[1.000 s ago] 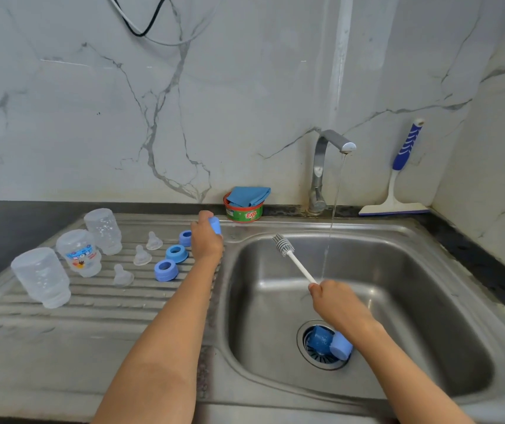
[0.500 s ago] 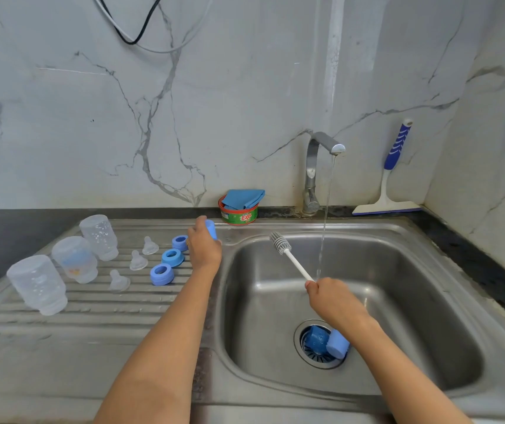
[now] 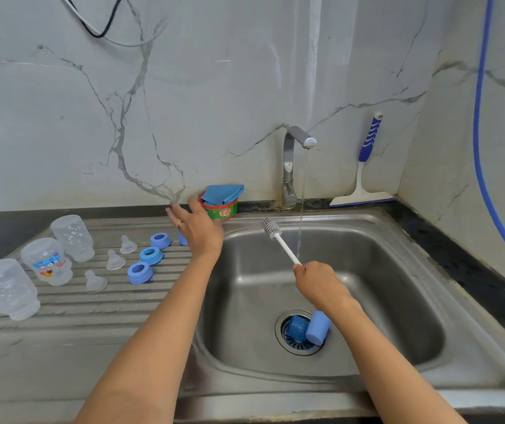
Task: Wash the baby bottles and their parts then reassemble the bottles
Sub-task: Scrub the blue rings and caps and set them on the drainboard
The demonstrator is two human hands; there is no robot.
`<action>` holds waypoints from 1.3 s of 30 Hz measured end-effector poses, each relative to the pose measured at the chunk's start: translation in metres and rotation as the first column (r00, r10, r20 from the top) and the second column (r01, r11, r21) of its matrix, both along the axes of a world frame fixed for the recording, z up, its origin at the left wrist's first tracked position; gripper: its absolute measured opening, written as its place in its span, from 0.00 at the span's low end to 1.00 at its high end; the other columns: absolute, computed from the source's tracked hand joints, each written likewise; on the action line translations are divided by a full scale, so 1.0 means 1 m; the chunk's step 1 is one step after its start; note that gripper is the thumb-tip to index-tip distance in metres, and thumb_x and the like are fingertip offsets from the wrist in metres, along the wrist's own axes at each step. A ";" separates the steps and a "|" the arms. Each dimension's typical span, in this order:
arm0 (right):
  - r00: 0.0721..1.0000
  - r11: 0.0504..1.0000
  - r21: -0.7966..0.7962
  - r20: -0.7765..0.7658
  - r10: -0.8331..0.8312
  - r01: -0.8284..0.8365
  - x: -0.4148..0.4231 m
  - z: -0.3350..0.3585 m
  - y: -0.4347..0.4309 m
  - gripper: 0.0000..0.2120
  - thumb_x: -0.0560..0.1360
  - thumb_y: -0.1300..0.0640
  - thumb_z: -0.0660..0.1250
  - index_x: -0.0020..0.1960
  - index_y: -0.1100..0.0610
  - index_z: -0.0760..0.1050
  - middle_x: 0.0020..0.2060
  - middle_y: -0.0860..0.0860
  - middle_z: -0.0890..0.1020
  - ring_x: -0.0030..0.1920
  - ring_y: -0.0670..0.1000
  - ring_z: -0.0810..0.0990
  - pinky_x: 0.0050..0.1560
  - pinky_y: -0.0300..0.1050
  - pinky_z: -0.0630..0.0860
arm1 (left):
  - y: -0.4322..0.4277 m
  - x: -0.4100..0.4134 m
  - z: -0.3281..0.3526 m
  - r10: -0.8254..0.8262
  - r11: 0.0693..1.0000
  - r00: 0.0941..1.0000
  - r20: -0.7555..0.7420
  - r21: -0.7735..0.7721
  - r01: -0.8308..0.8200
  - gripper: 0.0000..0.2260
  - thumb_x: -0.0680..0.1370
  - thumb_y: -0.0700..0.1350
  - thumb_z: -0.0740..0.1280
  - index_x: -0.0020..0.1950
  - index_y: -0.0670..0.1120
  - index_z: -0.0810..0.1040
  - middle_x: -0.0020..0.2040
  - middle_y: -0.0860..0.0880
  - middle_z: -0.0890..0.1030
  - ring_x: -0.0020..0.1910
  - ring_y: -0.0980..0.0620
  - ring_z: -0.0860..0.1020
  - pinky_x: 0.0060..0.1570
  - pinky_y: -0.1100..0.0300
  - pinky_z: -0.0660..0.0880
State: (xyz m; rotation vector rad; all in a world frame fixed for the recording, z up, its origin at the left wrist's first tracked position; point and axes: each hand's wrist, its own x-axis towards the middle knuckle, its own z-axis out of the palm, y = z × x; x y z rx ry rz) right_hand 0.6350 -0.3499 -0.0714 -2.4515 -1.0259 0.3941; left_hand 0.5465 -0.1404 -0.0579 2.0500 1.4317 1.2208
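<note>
Bottle bodies (image 3: 48, 261): three clear plastic bodies are standing mouth-down at the far left of the drainboard (image 3: 61, 338). Judged light, rigid and slippery while wet; the best hold is around the mid-wall.
Teats (image 3: 115, 260): three clear teats are sitting upright on the ribs, just right of the bodies. Judged soft and easy to deform; the flange at the base is the safest place to hold, not the tip.
Collar rings (image 3: 151, 255): three blue rings are lying flat in a diagonal row beside the teats. Judged stiff and light; the outer rim is offering the firmest hold.
Drainboard cap (image 3: 182, 238): one blue cap is showing partly under the left hand.
Left hand (image 3: 196, 231): it is hovering over that cap with fingers spread wide and gripping nothing; contact with the cap cannot be told.
Soap tub (image 3: 220, 209): it is sitting at the wall with a blue cloth (image 3: 222, 192) on top.
Brush (image 3: 280, 241): the bristle head is pointing up beside the running stream from the tap (image 3: 291, 166).
Right hand (image 3: 321, 284): its fingers are wrapping the brush handle over the sink (image 3: 413, 286).
Sink caps (image 3: 318, 327): two blue caps are lying on the drain, awaiting washing. Judged wet and slippery; a grip across the sides is advisable.
</note>
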 end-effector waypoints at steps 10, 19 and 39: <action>0.983 0.989 0.049 -0.124 -0.132 0.139 0.017 0.001 -0.016 0.19 0.82 0.53 0.50 0.59 0.64 0.73 0.46 0.59 0.74 0.56 0.62 0.77 0.47 0.49 0.73 | -0.094 0.067 -0.062 -0.613 0.778 0.694 -0.378 -0.438 0.450 0.22 0.71 0.43 0.75 0.62 0.43 0.73 0.64 0.42 0.72 0.63 0.43 0.73 0.56 0.55 0.70; 0.989 0.992 0.058 -0.102 -0.105 0.111 0.018 -0.003 -0.009 0.18 0.82 0.58 0.48 0.62 0.66 0.72 0.55 0.62 0.75 0.57 0.63 0.76 0.49 0.49 0.74 | -0.114 0.088 -0.134 -0.848 0.498 0.118 -0.517 -0.701 0.511 0.41 0.64 0.47 0.80 0.73 0.46 0.64 0.70 0.46 0.69 0.67 0.44 0.70 0.64 0.47 0.72; 0.969 0.968 0.064 -0.068 -0.239 0.243 0.020 0.000 -0.012 0.17 0.82 0.59 0.49 0.61 0.65 0.71 0.57 0.62 0.76 0.59 0.62 0.75 0.54 0.51 0.72 | -0.066 0.107 -0.064 -0.397 0.470 0.716 0.574 -0.544 0.696 0.28 0.69 0.34 0.75 0.66 0.45 0.70 0.60 0.41 0.77 0.56 0.44 0.79 0.56 0.48 0.78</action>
